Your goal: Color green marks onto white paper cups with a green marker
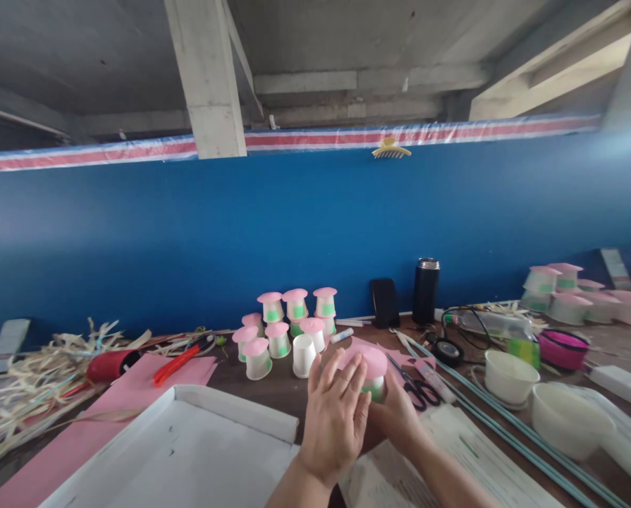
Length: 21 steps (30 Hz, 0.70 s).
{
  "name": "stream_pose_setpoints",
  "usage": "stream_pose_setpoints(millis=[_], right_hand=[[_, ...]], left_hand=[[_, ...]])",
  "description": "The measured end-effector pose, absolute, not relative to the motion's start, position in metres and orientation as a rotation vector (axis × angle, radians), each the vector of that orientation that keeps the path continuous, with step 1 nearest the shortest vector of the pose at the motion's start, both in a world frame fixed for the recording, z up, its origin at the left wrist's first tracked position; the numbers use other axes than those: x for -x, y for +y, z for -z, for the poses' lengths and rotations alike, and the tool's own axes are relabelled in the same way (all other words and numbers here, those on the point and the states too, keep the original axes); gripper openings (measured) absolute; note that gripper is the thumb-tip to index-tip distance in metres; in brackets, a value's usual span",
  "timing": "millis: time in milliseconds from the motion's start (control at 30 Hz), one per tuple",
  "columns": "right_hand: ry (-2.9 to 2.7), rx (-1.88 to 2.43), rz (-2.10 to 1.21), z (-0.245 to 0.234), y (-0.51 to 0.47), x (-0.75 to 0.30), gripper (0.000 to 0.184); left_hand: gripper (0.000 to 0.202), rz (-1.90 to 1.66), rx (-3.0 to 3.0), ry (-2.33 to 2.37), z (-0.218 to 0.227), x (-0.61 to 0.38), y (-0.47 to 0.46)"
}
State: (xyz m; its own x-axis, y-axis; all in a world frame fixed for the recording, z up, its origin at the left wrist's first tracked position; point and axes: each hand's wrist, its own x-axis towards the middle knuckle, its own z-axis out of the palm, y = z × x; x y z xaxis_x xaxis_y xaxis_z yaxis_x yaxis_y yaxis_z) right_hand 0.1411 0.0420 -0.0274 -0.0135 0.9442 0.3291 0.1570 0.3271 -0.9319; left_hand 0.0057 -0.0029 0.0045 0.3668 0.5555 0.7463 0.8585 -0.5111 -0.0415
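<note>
Head view, left to right. Pink paper sheets [135, 388] lie uncut-looking beside a white tray [230, 455]. On the brown surface [279, 388], a cluster of pink-topped cups [256, 360], discs in place; these look finished. Just right of them, one bare white cup [304, 355] has no disc: apparently outstanding. Left hand [332, 406]: fingers extended, laid against the pink disc [371, 358] of the cup in work [373, 388]. Right hand [397, 413]: grip curled around that cup's side. Whether its disc is fixed, cannot tell. Scissors [424, 391] lie just beyond. Far right, another capped group [569, 308], seemingly done too.
</note>
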Motion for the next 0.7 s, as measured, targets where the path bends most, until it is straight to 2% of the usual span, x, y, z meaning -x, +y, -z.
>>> stream_pose_setpoints(millis=[367, 700], right_hand=[[-1.437, 1.060, -0.828, 0.027, 0.042, -0.142, 0.052], [-1.476, 1.035, -0.809, 0.034, 0.046, -0.142, 0.054]], left_hand=[[0.047, 1.057, 2.204, -1.199, -0.008, -0.010, -0.004], [0.051, 1.022, 2.184, -1.207, -0.005, -0.011, -0.004]])
